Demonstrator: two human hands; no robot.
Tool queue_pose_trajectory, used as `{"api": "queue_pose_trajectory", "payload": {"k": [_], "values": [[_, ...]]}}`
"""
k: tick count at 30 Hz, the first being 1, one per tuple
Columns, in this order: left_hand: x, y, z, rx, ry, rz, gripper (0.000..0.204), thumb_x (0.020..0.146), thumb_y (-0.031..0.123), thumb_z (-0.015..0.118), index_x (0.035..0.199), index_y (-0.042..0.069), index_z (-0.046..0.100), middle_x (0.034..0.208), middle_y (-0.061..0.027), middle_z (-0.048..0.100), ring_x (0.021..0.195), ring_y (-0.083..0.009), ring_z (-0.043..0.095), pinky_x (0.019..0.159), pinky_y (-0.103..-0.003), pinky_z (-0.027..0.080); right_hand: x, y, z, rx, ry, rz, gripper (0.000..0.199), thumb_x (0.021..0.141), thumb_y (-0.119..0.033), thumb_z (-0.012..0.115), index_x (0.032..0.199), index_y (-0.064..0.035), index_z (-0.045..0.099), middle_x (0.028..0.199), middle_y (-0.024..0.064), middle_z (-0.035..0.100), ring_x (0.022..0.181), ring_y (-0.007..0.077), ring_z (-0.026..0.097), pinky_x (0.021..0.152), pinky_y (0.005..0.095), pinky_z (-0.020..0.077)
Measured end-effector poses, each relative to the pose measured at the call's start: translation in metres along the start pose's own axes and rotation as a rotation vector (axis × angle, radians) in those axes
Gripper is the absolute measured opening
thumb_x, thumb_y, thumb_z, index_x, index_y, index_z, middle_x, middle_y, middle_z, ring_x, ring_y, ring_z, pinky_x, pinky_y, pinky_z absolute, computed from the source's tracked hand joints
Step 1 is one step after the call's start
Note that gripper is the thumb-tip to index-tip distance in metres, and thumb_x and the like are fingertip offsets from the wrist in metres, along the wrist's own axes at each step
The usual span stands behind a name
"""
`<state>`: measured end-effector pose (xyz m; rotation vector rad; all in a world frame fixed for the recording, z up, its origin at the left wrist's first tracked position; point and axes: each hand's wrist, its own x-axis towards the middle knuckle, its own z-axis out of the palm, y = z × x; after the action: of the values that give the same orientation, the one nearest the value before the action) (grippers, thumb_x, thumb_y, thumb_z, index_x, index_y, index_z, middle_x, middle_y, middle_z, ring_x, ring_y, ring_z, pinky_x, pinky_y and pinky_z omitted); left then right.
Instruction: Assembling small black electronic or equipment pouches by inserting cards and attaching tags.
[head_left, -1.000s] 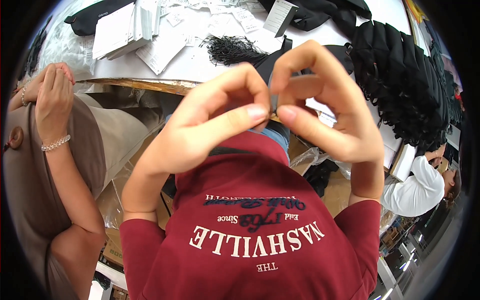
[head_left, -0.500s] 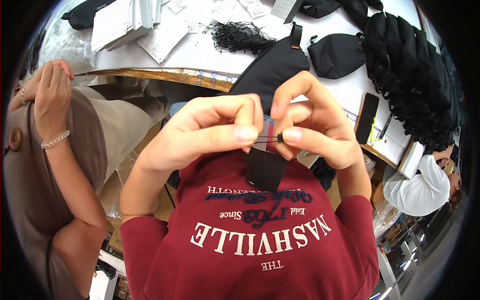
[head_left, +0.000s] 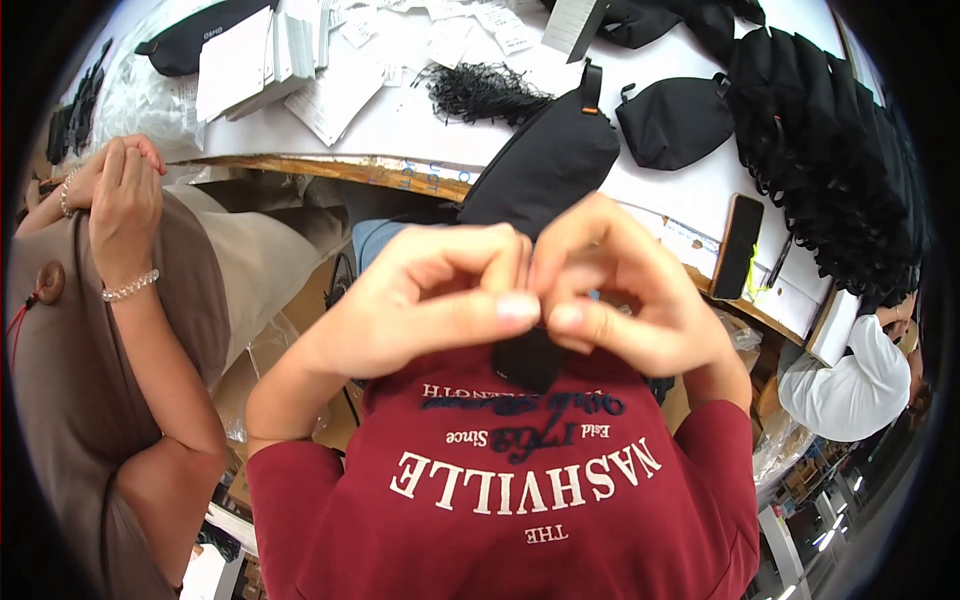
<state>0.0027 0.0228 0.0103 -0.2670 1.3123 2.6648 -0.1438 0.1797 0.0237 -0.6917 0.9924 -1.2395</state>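
My left hand and my right hand meet fingertip to fingertip in front of my red shirt. Both are closed in a pinch, and the right one is slightly blurred. A black tag hangs under the fingertips. The thin black cord seen between my hands half a second ago is mostly hidden by the fingers now. Just beyond my hands, a long black pouch with a strap loop lies at the table's edge.
A smaller black pouch, a bundle of black cords, a card stack and a phone lie on the white table. Black pouches pile up at right. Another person's hands rest at left.
My hands have come together and sit lower in the picture, closing the gap where the cord showed. The view has shifted slightly, so the table things appear lower.
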Motion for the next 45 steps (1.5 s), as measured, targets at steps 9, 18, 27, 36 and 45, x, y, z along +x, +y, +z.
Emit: {"api": "queue_pose_trajectory", "payload": {"k": [9, 18, 27, 36, 45], "values": [[-0.015, 0.008, 0.020, 0.034, -0.183, -0.029, 0.054, 0.080, -0.004, 0.068, 0.053, 0.008, 0.023, 0.048, 0.0035, 0.031, 0.058, -0.0123, 0.038, 0.055, -0.028, 0.032, -0.014, -0.013, 0.002, 0.055, -0.336, -0.011, 0.032, 0.085, 0.009, 0.062, 0.110, 0.0050, 0.044, 0.077, 0.0054, 0.059, 0.075, 0.0065, 0.060, 0.063, 0.0195, 0.0427], [-0.025, -0.017, 0.003, -0.261, 0.267, -0.103, 0.042, 0.095, 0.019, 0.050, 0.054, 0.008, 0.042, 0.061, -0.0064, 0.053, 0.087, -0.0257, 0.064, 0.091, -0.041, 0.047, -0.017, 0.010, -0.010, 0.277, 0.032, 0.093, 0.018, 0.092, -0.002, 0.053, 0.106, -0.0009, 0.042, 0.068, 0.0053, 0.054, 0.059, 0.0083, 0.049, 0.052, 0.0213, 0.0357], [-0.001, 0.013, -0.064, -0.073, 0.283, 0.548, 0.029, 0.100, 0.024, 0.043, 0.078, 0.006, 0.049, 0.076, -0.0047, 0.051, 0.086, -0.0180, 0.054, 0.095, -0.036, 0.040, 0.048, -0.025, -0.020, -0.195, 0.136, -0.160, 0.020, 0.094, -0.011, 0.053, 0.112, -0.0041, 0.048, 0.070, -0.0007, 0.053, 0.063, 0.0038, 0.048, 0.056, 0.0177, 0.0358], [-0.025, 0.064, -0.100, 0.467, 0.777, 0.851, 0.024, 0.097, 0.016, 0.050, 0.091, -0.003, 0.065, 0.091, -0.0084, 0.067, 0.088, -0.0132, 0.061, 0.086, -0.025, 0.044, 0.144, -0.040, -0.007, -0.283, 0.062, -0.337, 0.016, 0.093, -0.012, 0.056, 0.107, -0.0057, 0.050, 0.069, -0.0005, 0.054, 0.060, 0.0031, 0.047, 0.052, 0.0178, 0.0343], [-0.036, 0.071, -0.119, 0.623, 0.939, 0.850, 0.023, 0.098, 0.018, 0.050, 0.091, 0.000, 0.063, 0.087, -0.0060, 0.065, 0.084, -0.0130, 0.060, 0.081, -0.026, 0.046, 0.166, -0.021, 0.006, -0.399, 0.143, -0.405, 0.012, 0.094, -0.010, 0.053, 0.105, -0.0047, 0.051, 0.066, -0.0015, 0.049, 0.061, 0.0043, 0.045, 0.055, 0.0194, 0.0334]]}}
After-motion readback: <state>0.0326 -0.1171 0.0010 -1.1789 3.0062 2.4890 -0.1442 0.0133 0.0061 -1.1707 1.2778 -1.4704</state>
